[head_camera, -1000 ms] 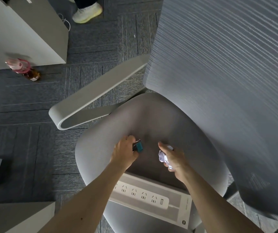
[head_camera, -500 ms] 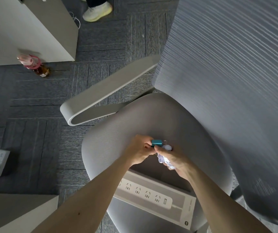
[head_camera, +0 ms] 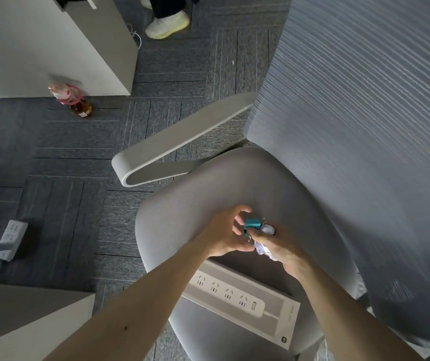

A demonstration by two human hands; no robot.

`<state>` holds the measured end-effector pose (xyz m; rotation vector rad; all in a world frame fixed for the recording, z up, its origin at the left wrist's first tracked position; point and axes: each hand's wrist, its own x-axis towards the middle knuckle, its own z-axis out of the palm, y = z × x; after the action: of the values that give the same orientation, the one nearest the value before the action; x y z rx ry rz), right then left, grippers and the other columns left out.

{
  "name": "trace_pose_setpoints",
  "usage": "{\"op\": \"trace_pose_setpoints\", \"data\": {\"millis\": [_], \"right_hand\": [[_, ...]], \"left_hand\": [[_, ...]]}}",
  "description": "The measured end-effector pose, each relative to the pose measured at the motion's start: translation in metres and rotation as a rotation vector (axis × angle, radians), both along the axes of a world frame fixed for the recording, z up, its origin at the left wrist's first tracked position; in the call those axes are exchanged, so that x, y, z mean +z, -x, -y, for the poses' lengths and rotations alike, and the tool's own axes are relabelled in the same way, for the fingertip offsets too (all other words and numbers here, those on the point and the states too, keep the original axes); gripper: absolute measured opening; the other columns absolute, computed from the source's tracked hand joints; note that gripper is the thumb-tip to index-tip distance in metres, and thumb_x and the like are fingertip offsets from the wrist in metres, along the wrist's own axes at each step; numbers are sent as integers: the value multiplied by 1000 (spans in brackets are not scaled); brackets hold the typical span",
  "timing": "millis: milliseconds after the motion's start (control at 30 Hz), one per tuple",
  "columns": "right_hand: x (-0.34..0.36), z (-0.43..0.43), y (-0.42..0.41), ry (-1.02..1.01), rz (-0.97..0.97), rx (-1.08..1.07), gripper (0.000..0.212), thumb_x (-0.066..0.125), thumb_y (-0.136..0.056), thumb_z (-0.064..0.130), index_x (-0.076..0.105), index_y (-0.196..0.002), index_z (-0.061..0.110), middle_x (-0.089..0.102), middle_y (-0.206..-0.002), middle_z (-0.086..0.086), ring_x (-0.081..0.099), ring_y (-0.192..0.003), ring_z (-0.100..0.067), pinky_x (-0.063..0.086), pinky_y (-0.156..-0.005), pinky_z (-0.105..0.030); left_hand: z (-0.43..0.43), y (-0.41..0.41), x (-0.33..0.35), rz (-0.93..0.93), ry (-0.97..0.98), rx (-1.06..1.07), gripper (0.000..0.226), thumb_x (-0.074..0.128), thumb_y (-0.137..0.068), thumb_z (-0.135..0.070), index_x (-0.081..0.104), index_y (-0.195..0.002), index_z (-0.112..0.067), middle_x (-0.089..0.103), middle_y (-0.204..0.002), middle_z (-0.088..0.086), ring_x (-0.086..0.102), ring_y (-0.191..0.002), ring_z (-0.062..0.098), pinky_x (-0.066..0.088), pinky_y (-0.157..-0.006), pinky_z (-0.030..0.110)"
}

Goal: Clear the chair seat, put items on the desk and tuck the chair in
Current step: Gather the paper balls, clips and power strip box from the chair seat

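A grey office chair's seat (head_camera: 180,225) fills the middle, with its mesh backrest (head_camera: 365,121) at the right. My two hands meet over the seat. My right hand (head_camera: 281,246) holds a crumpled white paper (head_camera: 267,228) and presses its thumb on a teal binder clip (head_camera: 252,224). My left hand (head_camera: 224,235) is right beside the clip with its fingers spread apart. A boxed white power strip (head_camera: 245,300) lies flat on the seat's near part, under my forearms.
The chair's grey armrest (head_camera: 177,142) juts out to the left. A desk corner (head_camera: 13,324) shows at bottom left, a white cabinet (head_camera: 39,48) at top left. On the carpet lie a pink-capped bottle (head_camera: 72,101) and a power strip (head_camera: 9,238). A person's shoe (head_camera: 167,24) is at the top.
My left hand carried the teal clip rightwards to my right hand, which held the paper. The clip now sits under my right thumb and my left fingers have spread apart.
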<state>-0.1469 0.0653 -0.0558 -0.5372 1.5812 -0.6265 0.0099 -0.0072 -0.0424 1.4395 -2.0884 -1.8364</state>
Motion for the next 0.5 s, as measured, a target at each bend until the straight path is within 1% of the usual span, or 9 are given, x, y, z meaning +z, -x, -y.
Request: {"op": "trace_pose_setpoints", "data": {"millis": [33,67,100,167,233,333,400,433,500], "right_hand": [[1,-1,1,-3,2,-3,17,70,-86,25,69,-70,17,59,-50,5,54,-42,-9,34,-38,-17],[3,-3,3,-14,-2,-7,19,71,-85,27,69,-69,17,60,-50,5,54,-42,-10,33,-38,-18],[3,-5,6,-29,-13,-19,21,72,-84,29,70,-67,17,61,-49,5,54,-42,-10,33,-38,-18],[4,-8,11,-56,-40,-51,26,73,-82,34,69,-62,18,61,-48,4,51,-41,-11,32,-38,-18],[4,-13,16,-77,-60,-67,28,73,-81,37,68,-61,17,60,-47,2,49,-42,-13,32,-39,-18],[5,-20,21,-89,-65,-57,31,73,-81,38,68,-57,19,60,-45,4,46,-38,-10,30,-36,-16],[7,-24,23,-85,-58,-50,29,72,-82,37,70,-57,23,59,-45,4,44,-36,-8,29,-34,-15],[8,-26,23,-80,-56,-50,27,72,-82,37,71,-58,24,59,-45,4,44,-37,-9,28,-35,-14],[9,-28,25,-78,-60,-53,25,72,-83,35,71,-64,19,59,-46,4,45,-38,-10,28,-35,-13]], "left_hand": [[0,-6,0,64,-14,-21,74,91,-61,-22,51,-123,-24,57,-104,-1,61,-86,17,55,-79,31],[0,-13,-2,154,-20,-98,77,92,-58,-29,50,-121,-25,56,-108,-2,59,-93,19,53,-82,33],[0,-20,-4,268,-26,-242,80,93,-54,-37,50,-121,-25,56,-113,-2,57,-100,20,51,-86,34],[-6,-31,-8,490,-45,-586,96,93,-47,-48,46,-128,-25,56,-127,0,55,-113,24,48,-94,38],[-16,-35,-13,620,-16,-788,106,93,-43,-51,41,-132,-25,58,-127,0,54,-115,26,46,-97,42],[-29,-33,-17,690,55,-888,103,92,-38,-53,44,-124,-25,62,-116,-1,56,-108,24,37,-94,46],[-32,-34,-16,689,44,-904,94,91,-36,-55,50,-116,-24,63,-110,-2,56,-103,22,32,-91,46],[-32,-36,-15,674,32,-897,86,91,-37,-55,55,-108,-23,64,-105,-2,57,-98,22,33,-87,43],[-33,-41,-11,627,9,-835,69,90,-39,-52,59,-93,-22,65,-96,-3,60,-87,22,43,-78,38]]}}
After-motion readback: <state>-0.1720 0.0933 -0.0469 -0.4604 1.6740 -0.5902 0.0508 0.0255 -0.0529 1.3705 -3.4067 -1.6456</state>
